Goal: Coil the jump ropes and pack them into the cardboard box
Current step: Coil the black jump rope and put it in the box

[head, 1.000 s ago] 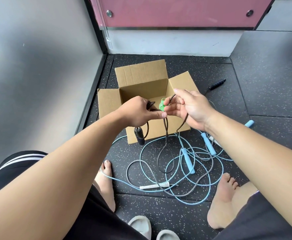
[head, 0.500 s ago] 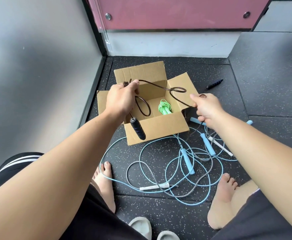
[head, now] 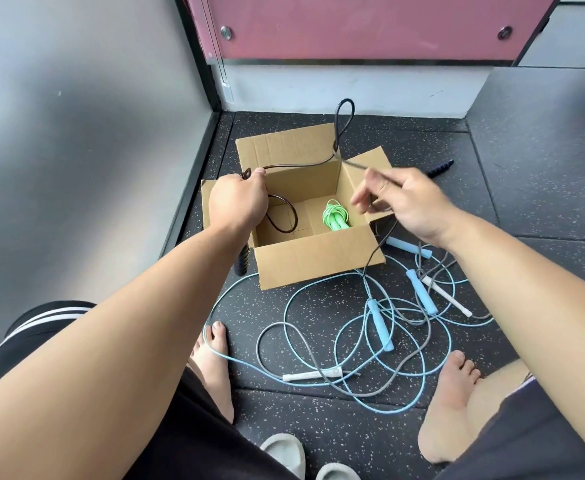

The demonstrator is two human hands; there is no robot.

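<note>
An open cardboard box [head: 318, 261] sits on the dark floor ahead of me. A coiled green jump rope [head: 335, 216] lies inside it at the right. My left hand [head: 239, 202] is shut on loops of a black jump rope [head: 304, 165], with one black handle [head: 241, 261] hanging below my wrist. My right hand [head: 401, 206] grips the same black cord over the box's right flap. A loop of it sticks up behind the box. The other black handle [head: 440, 168] lies on the floor behind my right hand.
Tangled light blue and grey jump ropes [head: 381, 327] with blue and white handles spread across the floor between my bare feet and the box. A grey wall stands at the left, a white and red panel at the back. Slippers [head: 284, 455] lie near my legs.
My right hand has moved up and left toward the box, drawing in the black cord. A cord loop now rises higher behind the box. My left hand has stayed over the box's left side.
</note>
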